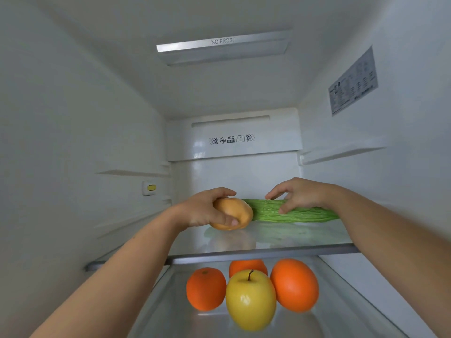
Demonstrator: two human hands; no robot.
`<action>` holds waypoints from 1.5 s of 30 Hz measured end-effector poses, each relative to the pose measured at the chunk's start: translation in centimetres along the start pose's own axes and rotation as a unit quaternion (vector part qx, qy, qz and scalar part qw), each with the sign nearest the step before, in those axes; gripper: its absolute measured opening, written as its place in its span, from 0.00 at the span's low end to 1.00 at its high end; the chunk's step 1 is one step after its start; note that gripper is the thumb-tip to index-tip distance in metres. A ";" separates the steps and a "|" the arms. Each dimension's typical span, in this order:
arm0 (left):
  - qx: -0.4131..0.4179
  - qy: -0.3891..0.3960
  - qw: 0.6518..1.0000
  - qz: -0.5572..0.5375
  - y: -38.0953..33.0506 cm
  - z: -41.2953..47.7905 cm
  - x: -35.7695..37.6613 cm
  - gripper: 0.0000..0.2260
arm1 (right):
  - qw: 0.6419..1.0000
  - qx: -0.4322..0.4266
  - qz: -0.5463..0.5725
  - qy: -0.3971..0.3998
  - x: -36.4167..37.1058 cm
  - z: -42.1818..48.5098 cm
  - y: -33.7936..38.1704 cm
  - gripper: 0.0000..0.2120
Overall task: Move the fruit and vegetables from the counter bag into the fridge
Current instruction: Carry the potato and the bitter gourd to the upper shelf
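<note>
Everything here sits inside the fridge [73, 118], so each place is given from the glass shelf [268, 252] that crosses the compartment.

Above this shelf, toward its back and left of its middle, the left hand [207, 211] grips a tan potato [238, 212]. The thumb lies across the near side and the fingers curl over the top. The potato's underside is right at the glass, and I cannot tell whether it touches.

Just right of the potato, a green bitter gourd [300, 214] lies lengthwise on the shelf, its left tip touching or hidden behind the potato. The right hand [300, 193] holds the gourd from above, fingers curled over the far side and thumb pressed on the near side.

Below the glass shelf, on the lower shelf [170, 313], stand 4 fruits in a tight cluster. A yellow apple [250, 302] is at the front with its stem up. The left orange [205, 289] and the right orange [294, 285] flank it, and the rear orange [246, 265] is partly hidden behind it.

Higher above the glass shelf, the back wall bears a panel marked DEO [231, 139], and a strip in the ceiling reads NO FROST [223, 41]. A data label [352, 81] is stuck on the right wall and a small yellow switch [151, 187] sits on the left wall.
</note>
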State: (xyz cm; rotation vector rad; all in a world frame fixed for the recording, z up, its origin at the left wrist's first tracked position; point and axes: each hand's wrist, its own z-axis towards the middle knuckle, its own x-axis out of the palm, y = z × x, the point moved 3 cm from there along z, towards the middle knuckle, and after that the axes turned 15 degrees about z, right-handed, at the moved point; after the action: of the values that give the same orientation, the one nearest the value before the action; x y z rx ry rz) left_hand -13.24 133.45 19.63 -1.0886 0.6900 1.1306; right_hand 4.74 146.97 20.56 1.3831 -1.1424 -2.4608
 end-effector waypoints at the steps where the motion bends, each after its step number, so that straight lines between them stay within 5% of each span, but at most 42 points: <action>1: 0.000 0.000 1.000 0.001 0.0 -0.1 0.0 0.29 | 1.000 -0.001 0.000 -0.001 0.0 0.0 0.1 0.21; 10: 0.000 -0.006 1.000 0.011 -0.4 -0.7 -0.1 0.32 | 0.997 -0.025 0.025 -0.061 0.1 -1.4 1.2 0.18; 17: 0.002 -0.012 0.999 0.048 -1.2 -2.1 0.1 0.36 | 0.978 -0.111 -0.070 -0.163 1.6 -3.3 4.3 0.15; 23: -0.027 -0.109 0.988 0.102 -1.9 -5.8 -0.6 0.37 | 0.955 -0.175 -0.074 -0.225 6.1 -6.0 7.3 0.16; 27: -0.041 -0.240 0.953 0.179 -2.0 -10.0 -0.8 0.31 | 0.927 -0.232 -0.091 -0.280 10.0 -7.5 9.1 0.15; 32: -0.070 -0.377 0.867 0.319 -2.3 -15.6 0.2 0.18 | 0.896 -0.303 -0.073 -0.316 14.7 -9.0 10.5 0.16; 45: -0.147 -0.405 0.783 0.449 -2.4 -30.5 3.0 0.13 | 0.875 -0.402 0.022 -0.270 25.3 -14.8 14.2 0.14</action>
State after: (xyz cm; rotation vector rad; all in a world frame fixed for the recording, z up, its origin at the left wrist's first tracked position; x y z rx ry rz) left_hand -7.54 106.02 6.98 -0.3464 0.3009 2.4015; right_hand -2.34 117.94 7.57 0.4378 -0.0751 -2.8244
